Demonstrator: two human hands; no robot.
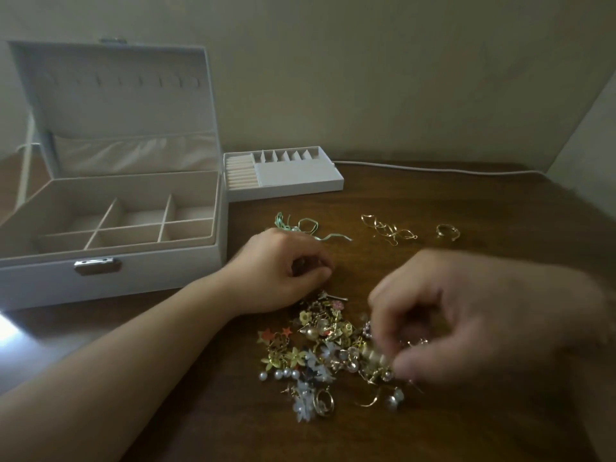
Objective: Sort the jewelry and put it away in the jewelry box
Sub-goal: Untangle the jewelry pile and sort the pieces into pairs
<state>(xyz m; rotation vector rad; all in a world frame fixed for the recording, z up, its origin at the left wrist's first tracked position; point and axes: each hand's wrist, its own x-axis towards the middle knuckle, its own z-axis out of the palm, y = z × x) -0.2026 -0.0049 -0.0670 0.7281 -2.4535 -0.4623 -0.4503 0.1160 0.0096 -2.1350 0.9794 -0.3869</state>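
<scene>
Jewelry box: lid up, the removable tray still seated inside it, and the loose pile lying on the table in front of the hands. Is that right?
Not quite. The head view shows the removable tray out of the jewelry box, sitting on the table just to its right. The rest holds: the lid is up, and the loose pile lies on the table by the hands.

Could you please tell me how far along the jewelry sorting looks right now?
Early. Done: a green cord, a gold chain and a ring lie apart. In hand: the blurred right hand picks at the mixed pile. Left: the jewelry box and tray look empty.
</scene>
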